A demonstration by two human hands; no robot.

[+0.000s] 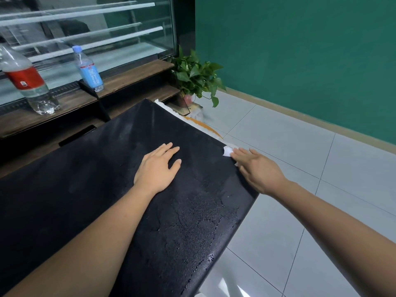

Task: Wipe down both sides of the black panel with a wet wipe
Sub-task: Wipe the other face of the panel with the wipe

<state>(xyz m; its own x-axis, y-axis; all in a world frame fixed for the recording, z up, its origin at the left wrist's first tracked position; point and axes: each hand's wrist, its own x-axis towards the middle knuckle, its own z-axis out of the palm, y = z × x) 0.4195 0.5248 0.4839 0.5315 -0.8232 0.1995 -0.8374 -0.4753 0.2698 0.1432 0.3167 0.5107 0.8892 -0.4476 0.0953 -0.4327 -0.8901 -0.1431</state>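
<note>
A large black panel [90, 189] lies flat in front of me, its near right part beaded with water droplets. My left hand [158, 168] rests flat on the panel's middle, fingers straight and spread. My right hand [257, 170] lies at the panel's right edge with fingers extended. It presses a small white wet wipe [228, 151] against that edge. Only a corner of the wipe shows beyond my fingertips.
Two plastic water bottles [29, 82] [89, 70] stand on a dark wooden shelf [132, 76] before a glass display case. A potted green plant [196, 76] sits at the panel's far corner. White tiled floor [321, 168] and a green wall lie to the right.
</note>
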